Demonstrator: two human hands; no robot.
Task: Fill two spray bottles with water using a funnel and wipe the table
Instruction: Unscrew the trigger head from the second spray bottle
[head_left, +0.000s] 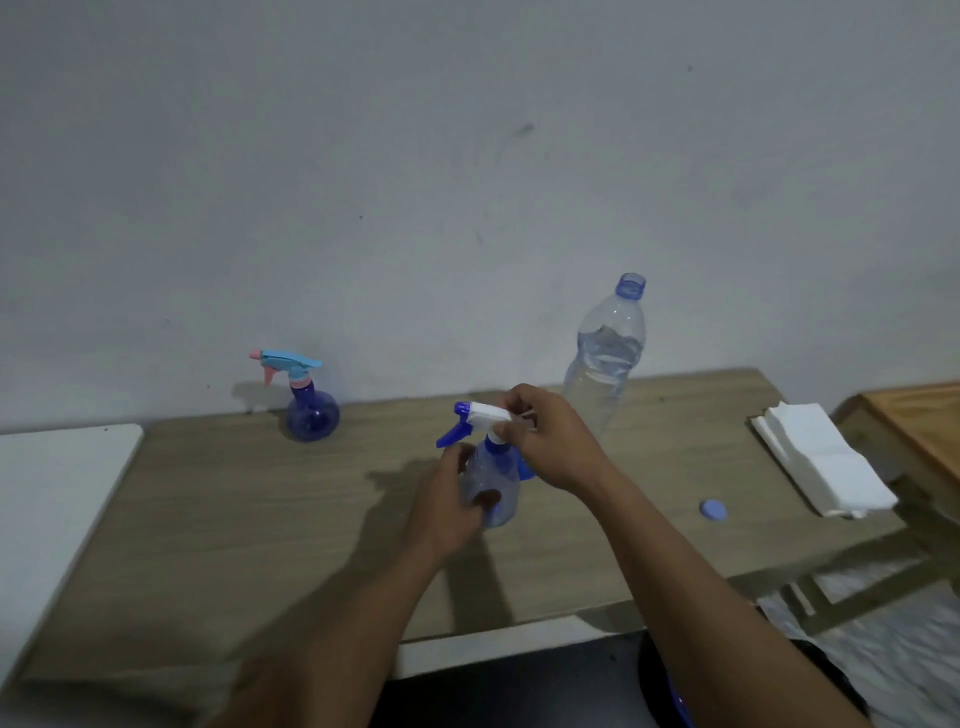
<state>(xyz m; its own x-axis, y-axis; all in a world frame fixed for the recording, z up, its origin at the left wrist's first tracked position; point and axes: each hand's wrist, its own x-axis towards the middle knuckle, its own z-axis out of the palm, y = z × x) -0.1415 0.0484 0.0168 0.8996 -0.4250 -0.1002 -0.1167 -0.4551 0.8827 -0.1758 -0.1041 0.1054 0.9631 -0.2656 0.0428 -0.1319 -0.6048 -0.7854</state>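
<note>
A clear spray bottle (493, 483) with a white and blue trigger head (480, 418) stands at the middle of the wooden table (260, 519). My left hand (452, 514) grips its body from the left. My right hand (550, 441) pinches the back of the trigger head at the neck. A second, round blue spray bottle (311, 413) with a light blue and pink head stands at the back left, apart from both hands. An uncapped large water bottle (608, 358), partly filled, stands behind my right hand. Something blue shows behind the held bottle; I cannot tell what it is.
A blue bottle cap (712, 509) lies on the table to the right. A stack of white paper napkins (821, 460) lies at the right edge. A white surface (57, 509) adjoins the table on the left. A wall runs behind.
</note>
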